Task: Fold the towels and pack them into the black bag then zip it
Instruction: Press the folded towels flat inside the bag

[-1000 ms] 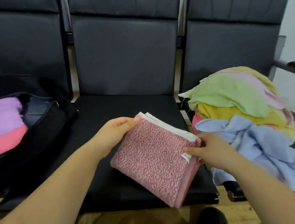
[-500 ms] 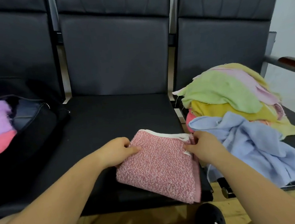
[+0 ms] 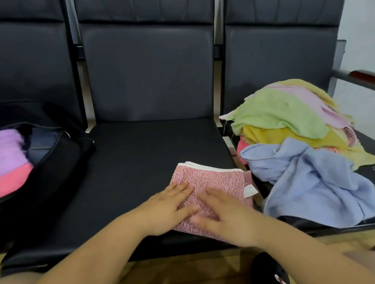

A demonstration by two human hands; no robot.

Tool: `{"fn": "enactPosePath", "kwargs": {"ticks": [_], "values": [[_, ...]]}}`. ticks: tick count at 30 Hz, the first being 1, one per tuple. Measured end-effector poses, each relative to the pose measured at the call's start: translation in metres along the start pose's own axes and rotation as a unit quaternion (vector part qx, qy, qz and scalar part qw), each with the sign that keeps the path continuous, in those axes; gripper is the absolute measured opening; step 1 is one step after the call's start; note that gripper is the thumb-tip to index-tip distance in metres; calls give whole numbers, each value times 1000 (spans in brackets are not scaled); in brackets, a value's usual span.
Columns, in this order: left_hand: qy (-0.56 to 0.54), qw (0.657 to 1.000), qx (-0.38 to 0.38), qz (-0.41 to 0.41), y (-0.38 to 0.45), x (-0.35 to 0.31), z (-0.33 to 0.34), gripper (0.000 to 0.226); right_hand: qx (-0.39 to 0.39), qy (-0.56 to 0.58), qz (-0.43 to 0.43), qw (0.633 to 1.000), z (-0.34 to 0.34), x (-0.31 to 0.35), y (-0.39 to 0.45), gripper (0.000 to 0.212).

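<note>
A folded pink-and-white speckled towel [image 3: 216,180] lies flat at the front right of the middle black seat [image 3: 143,158]. My left hand [image 3: 169,207] rests palm down on the towel's left part with fingers spread. My right hand [image 3: 227,217] lies flat on its near right part, fingers apart. Neither hand grips anything. The black bag [image 3: 56,165] sits open on the left seat, with a folded purple towel [image 3: 0,152] and a coral pink towel [image 3: 6,184] inside.
A loose heap of towels fills the right seat: green [image 3: 278,114], mustard yellow [image 3: 278,138], light blue [image 3: 315,181], pale pink [image 3: 313,100]. Chair backs rise behind. A wooden armrest [image 3: 369,76] is at far right. A black slipper [image 3: 271,274] is on the wooden floor.
The pink speckled towel was held up tilted in both hands, then laid down on the seat. Both hands let go of its edges and now lie flat on top of it.
</note>
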State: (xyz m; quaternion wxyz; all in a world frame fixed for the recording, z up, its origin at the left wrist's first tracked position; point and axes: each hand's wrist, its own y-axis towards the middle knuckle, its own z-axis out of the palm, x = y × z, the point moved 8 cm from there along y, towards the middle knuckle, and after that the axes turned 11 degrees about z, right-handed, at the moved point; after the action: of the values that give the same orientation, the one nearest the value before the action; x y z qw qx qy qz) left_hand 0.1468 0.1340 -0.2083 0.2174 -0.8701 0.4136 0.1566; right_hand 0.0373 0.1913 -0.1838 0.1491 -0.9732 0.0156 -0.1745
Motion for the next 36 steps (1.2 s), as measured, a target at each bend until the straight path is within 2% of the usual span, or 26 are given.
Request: {"fn": "enactPosePath", "kwargs": {"ticks": [2,4,8,11,14,18,20,23,26,29,32,34,36], "values": [[-3,1000,4,-3,-6,1,1,103,14,-73,-16,997,17,-1,3,102],[26,1000,5,2,-13,3,2,103,2,-50,-26,998,15,-4,8,109],[144,985,-50,76,-30,-6,1,92,9,-20,-56,998,7,-7,4,104],[142,975,-121,118,-40,-13,0,82,-2,-32,-59,998,-1,-14,-1,96],[91,976,-186,73,-50,-4,-9,75,-22,-58,-61,996,-7,-22,-7,91],[-17,962,-271,-23,-61,17,-27,28,-63,-59,-27,996,-22,-32,-13,86],[-39,957,-284,-34,-61,20,-33,21,-88,-19,6,996,-35,-40,-12,74],[-100,945,-306,-50,-57,23,-42,26,-78,132,54,987,-47,-51,-7,61],[-145,929,-333,-64,-51,28,-50,24,-88,169,75,979,-53,-56,3,42],[-233,897,-370,-61,-43,31,-59,27,-67,224,109,966,-52,-62,17,31],[-325,875,-357,-41,-30,29,-63,47,-3,374,168,912,-44,-73,31,26],[-330,882,-334,-43,-20,30,-62,56,14,424,205,882,-40,-81,36,24],[-268,909,-312,-70,-9,34,-60,60,-1,411,226,883,-41,-88,41,20]]}}
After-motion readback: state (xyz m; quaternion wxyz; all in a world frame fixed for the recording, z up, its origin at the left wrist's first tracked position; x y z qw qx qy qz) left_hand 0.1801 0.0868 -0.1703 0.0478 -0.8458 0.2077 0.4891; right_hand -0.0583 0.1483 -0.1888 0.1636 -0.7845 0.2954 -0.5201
